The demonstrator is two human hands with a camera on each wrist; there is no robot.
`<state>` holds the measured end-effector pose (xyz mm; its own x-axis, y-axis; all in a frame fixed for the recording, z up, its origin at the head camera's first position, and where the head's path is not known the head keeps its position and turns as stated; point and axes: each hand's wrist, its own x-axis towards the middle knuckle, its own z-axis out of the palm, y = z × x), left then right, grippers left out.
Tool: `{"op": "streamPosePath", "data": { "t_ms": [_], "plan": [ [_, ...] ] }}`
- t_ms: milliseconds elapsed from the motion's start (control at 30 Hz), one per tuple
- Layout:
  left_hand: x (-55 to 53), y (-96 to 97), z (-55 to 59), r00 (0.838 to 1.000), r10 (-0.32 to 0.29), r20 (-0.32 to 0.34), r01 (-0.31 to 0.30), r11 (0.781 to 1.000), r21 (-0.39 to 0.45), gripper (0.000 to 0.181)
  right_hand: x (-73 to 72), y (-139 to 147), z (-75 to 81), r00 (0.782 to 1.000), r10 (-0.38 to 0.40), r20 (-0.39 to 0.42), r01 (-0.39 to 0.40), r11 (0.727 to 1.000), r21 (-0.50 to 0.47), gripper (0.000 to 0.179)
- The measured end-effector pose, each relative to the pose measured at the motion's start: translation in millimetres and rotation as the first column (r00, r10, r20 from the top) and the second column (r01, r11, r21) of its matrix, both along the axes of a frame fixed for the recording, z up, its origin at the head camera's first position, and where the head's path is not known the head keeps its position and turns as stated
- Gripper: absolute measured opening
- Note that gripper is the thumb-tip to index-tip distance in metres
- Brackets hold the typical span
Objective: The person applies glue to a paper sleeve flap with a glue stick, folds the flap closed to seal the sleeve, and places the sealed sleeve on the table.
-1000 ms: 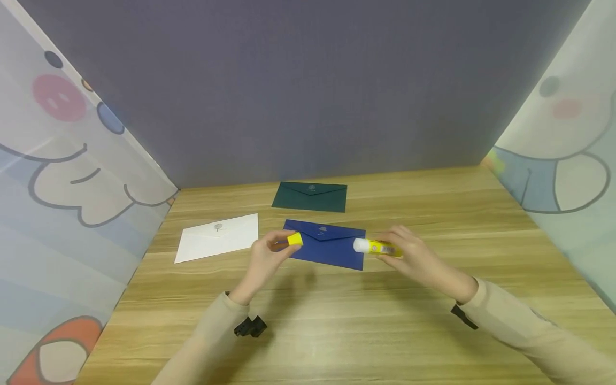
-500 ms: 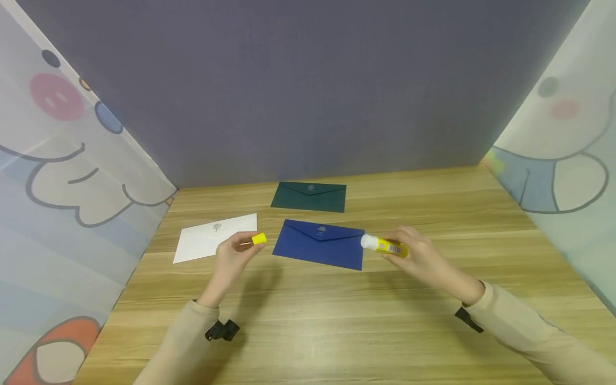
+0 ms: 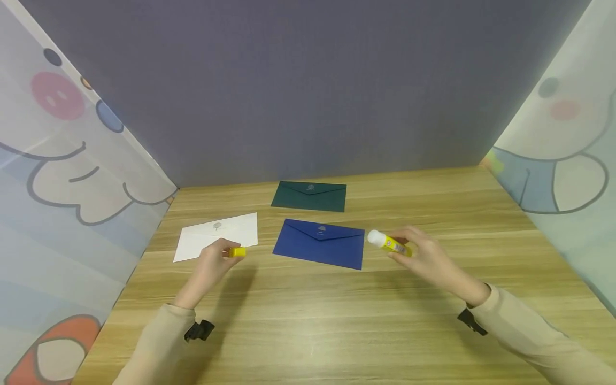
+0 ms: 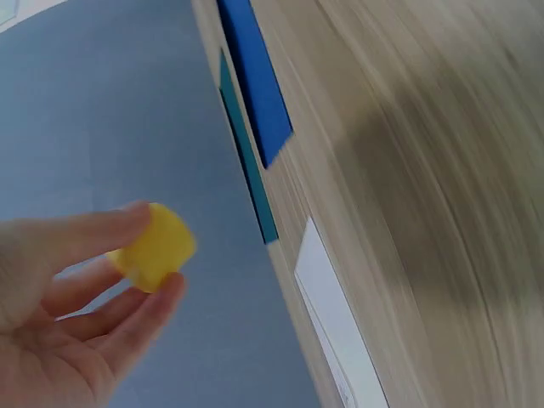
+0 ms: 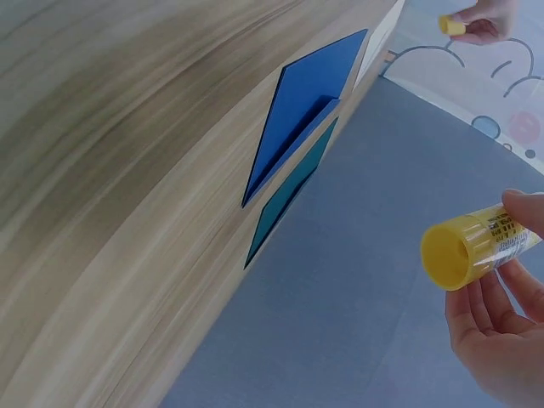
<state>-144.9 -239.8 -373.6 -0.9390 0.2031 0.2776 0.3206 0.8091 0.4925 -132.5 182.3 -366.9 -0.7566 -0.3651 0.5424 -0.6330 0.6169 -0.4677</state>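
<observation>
My left hand (image 3: 212, 263) pinches a yellow glue stick cap (image 3: 238, 252) between thumb and fingers, above the table by the white envelope (image 3: 207, 238). In my right hand (image 3: 428, 260) is a yellow glue stick (image 3: 395, 246), its white end pointing left and its yellow base (image 5: 446, 257) facing the right wrist camera. The blue envelope (image 3: 320, 251) lies flat between the two hands, flap side up. Behind it lies a dark green envelope (image 3: 310, 200), also flap up. In the left wrist view the cap (image 4: 157, 248) is held clear of the envelopes.
The wood-grain table (image 3: 313, 321) runs back to a grey upright panel (image 3: 308, 96). Cartoon-printed sheets (image 3: 62, 176) stand along the left and right sides. A small black device (image 3: 199, 330) sits at the left wrist, another (image 3: 471, 322) at the right.
My left hand has moved left with the cap, from over the blue envelope to the white envelope's near edge. My right hand has shifted slightly right with the glue stick, tilting it a little.
</observation>
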Motion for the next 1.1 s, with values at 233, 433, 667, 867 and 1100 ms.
{"op": "streamPosePath", "data": {
  "t_ms": [233,433,667,867,1100],
  "plan": [
    [-5.0,-3.7,-3.4,0.990,-0.026,0.140,0.046,0.989,-0.138,0.027,1.0,1.4,0.8,0.999,-0.008,0.031,0.009,1.000,-0.029,0.035],
    [-8.3,-8.1,-11.4,0.985,-0.051,0.165,0.082,0.979,-0.185,0.027,1.4,2.3,1.2,0.997,-0.023,0.080,0.028,0.997,-0.067,0.034],
    [-9.4,-14.7,-19.1,0.976,-0.060,0.208,0.106,0.971,-0.216,0.025,0.9,4.3,0.9,0.991,-0.050,0.124,0.062,0.993,-0.099,0.033],
    [-11.9,-16.0,-24.3,0.972,-0.055,0.227,0.119,0.953,-0.279,0.023,0.5,5.1,0.6,0.981,-0.050,0.186,0.072,0.991,-0.116,0.033],
    [-14.3,-17.4,-29.4,0.965,-0.041,0.260,0.117,0.952,-0.283,0.024,0.8,7.0,0.4,0.966,-0.035,0.256,0.075,0.986,-0.149,0.033]
  ]
}}
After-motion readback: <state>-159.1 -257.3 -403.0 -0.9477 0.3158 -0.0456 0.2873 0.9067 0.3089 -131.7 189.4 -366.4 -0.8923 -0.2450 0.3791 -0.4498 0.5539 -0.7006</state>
